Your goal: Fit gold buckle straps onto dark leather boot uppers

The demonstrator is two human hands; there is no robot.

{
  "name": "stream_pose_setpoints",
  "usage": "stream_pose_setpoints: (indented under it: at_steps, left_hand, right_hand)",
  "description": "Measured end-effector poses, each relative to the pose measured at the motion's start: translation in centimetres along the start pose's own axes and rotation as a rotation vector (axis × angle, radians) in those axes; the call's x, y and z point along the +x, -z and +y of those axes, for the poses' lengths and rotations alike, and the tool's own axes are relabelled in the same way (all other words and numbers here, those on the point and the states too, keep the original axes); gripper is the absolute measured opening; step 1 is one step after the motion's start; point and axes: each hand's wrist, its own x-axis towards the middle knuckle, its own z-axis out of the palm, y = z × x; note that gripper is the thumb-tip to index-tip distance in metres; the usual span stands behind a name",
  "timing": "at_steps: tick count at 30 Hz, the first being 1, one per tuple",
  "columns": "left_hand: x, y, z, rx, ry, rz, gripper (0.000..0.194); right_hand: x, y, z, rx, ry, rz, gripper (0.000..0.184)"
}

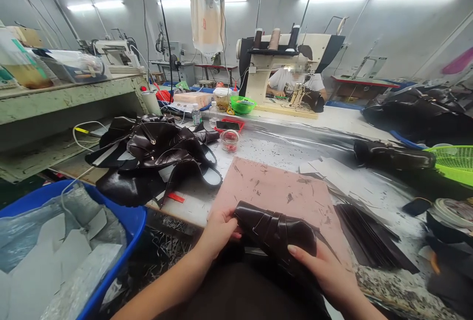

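Note:
A dark brown glossy leather shoe upper [275, 229] with straps across it is held between my two hands, over the near edge of the table. My left hand [219, 229] pinches its left end, thumb on top and fingers curled beneath. Around the right end, my right hand [320, 263] is closed, with the thumb lying on the leather and the other fingers partly hidden behind it. Under and beyond the upper lies a pink board [273, 182] scattered with dark scraps. To its right is a fanned stack of dark strips [373, 239].
A pile of brown leather uppers [155, 147] lies at left, above a blue tub [138, 226] holding white pieces. Beyond the board stand a small round container [229, 141] and a phone in a red tray [242, 125]. A person [295, 81] sits behind a sewing machine [258, 79].

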Motion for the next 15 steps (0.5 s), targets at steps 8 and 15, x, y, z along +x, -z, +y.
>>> stream_pose_setpoints:
  at_steps: [8, 15]
  left_hand:
    - [0.0, -0.2, 1.0, -0.019, 0.009, 0.026, 0.016]
    - [0.8, -1.0, 0.4, -0.161, -0.027, 0.064, 0.023]
  right_hand:
    - [0.0, 0.1, 0.1, -0.003, 0.021, -0.012, 0.045]
    - [-0.3, 1.3, 0.1, 0.000, 0.033, -0.131, 0.053]
